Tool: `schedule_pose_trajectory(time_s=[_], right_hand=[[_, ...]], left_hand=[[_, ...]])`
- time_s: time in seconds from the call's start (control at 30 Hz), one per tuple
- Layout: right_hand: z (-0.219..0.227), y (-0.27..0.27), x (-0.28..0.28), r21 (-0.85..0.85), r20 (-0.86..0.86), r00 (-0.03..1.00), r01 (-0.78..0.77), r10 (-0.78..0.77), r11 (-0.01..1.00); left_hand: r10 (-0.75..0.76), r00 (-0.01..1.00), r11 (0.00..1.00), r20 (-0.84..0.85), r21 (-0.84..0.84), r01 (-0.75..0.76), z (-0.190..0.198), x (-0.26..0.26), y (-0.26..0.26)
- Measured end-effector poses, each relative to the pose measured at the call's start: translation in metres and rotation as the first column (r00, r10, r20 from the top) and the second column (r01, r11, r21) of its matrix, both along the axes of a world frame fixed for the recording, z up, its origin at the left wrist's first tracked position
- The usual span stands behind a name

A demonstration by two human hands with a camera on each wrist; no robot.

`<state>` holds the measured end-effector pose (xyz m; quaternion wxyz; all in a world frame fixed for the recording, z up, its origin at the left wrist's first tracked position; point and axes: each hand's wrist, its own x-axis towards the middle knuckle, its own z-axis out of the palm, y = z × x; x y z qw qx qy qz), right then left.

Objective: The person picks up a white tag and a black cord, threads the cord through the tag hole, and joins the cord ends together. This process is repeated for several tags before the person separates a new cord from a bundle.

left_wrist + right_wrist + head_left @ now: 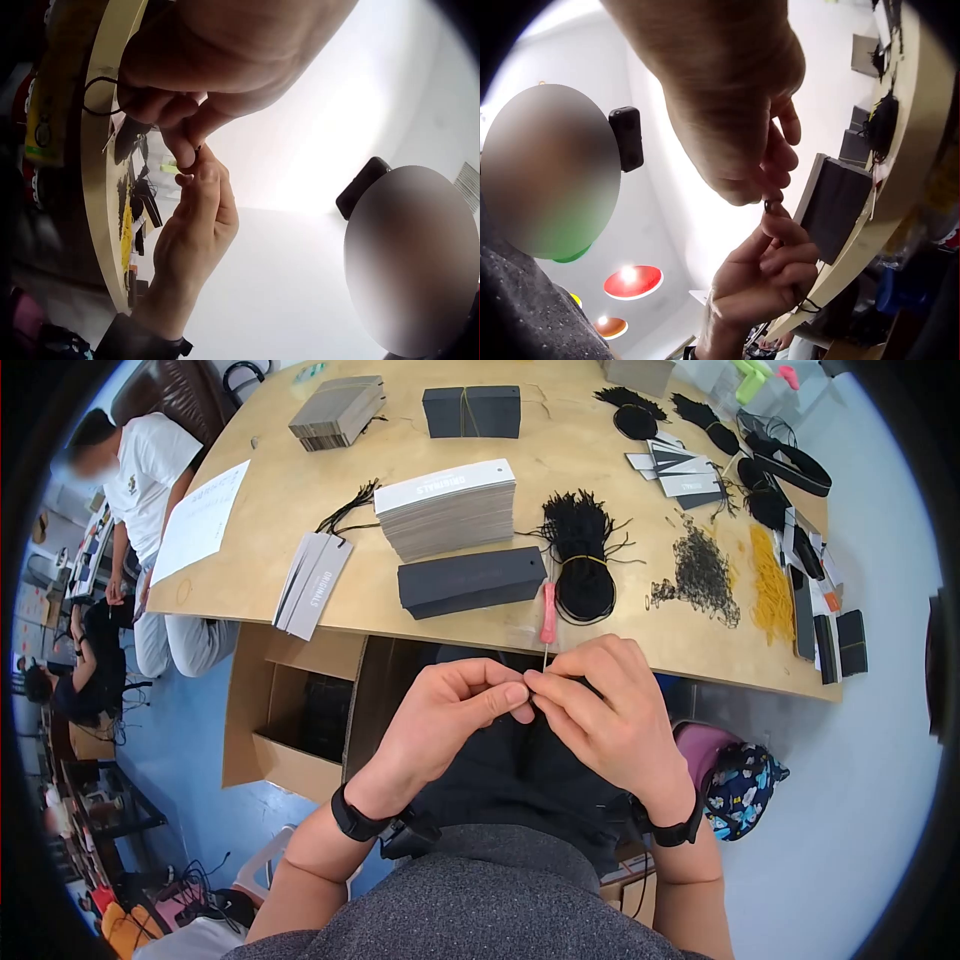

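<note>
In the head view the left hand [450, 710] and the right hand [610, 710] meet at the fingertips in front of the table edge, pinching a small dark item between them. A loop of thin black cord [101, 96] sticks out beside the left hand [217, 67] in the left wrist view. The right wrist view shows a tiny dark piece [768, 205] where the fingertips of both hands come together. Just beyond the hands, a tool with a pink handle [548, 612] lies at the table edge, its thin metal shaft pointing toward the fingers.
On the table [580, 460] stand a white tag stack [450, 520], a dark tag stack [470, 582] and a bundle of black cords [583, 565]. Farther right lie small dark pieces [700, 573] and yellow bands [770, 590]. A cardboard box [295, 760] stands below; a person [150, 470] sits at left.
</note>
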<state>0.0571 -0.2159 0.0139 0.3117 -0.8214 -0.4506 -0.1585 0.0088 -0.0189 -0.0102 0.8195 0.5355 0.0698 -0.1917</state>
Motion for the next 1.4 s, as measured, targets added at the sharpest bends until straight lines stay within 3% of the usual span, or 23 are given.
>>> schedule_pose_trajectory(time_s=[0.1,0.13,0.17,0.2,0.27,0.33,0.43,0.53,0.77,0.93,1.1,1.4], right_hand=[[-0.01,0.002,-0.001,-0.033,0.068,0.997,0.032,-0.029,0.999],[-0.011,0.002,-0.001,-0.055,0.09,0.995,0.053,-0.048,0.997],[-0.012,0.002,-0.001,-0.054,0.09,0.995,0.054,-0.049,0.997],[-0.013,0.003,0.0,-0.052,0.069,0.996,0.058,-0.054,0.997],[-0.012,0.005,0.0,-0.048,0.046,0.997,0.057,-0.055,0.997],[-0.009,0.007,0.0,0.095,-0.018,0.992,0.129,-0.127,0.987],[-0.009,0.005,-0.005,0.172,-0.044,0.988,0.154,-0.149,0.973],[-0.007,0.009,-0.008,0.197,-0.01,0.996,0.092,-0.091,0.976],[-0.012,0.008,-0.006,0.104,0.066,0.989,0.122,-0.129,0.987],[-0.01,0.01,-0.008,0.168,0.064,0.989,0.119,-0.131,0.979],[-0.012,0.011,-0.005,0.159,0.045,0.993,0.104,-0.113,0.982],[-0.016,0.014,-0.008,0.199,-0.185,0.977,0.145,-0.108,0.969]], left_hand=[[0.081,0.988,0.99,0.131,0.108,-0.096,-0.001,-0.004,-0.009],[0.053,0.962,0.905,0.268,0.394,-0.159,0.005,-0.006,-0.012],[-0.016,0.922,0.734,0.386,0.631,-0.251,0.009,-0.006,-0.013],[-0.016,0.922,0.733,0.386,0.632,-0.251,0.008,-0.006,-0.015],[-0.098,0.776,0.596,0.623,0.661,-0.455,0.006,-0.005,-0.016],[-0.056,0.768,0.624,0.638,0.622,-0.472,-0.001,-0.002,-0.015],[0.144,0.874,0.84,0.464,0.41,-0.356,-0.011,-0.001,-0.011],[0.186,0.901,0.893,0.391,0.315,-0.321,-0.007,-0.001,-0.012],[0.15,0.883,0.884,0.444,0.339,-0.321,-0.005,-0.003,-0.009],[0.144,0.857,0.853,0.495,0.378,-0.361,-0.004,-0.003,-0.009],[0.16,0.881,0.885,0.445,0.331,-0.328,-0.002,-0.003,-0.01],[0.157,0.903,0.904,0.4,0.31,-0.295,-0.007,-0.005,-0.01]])
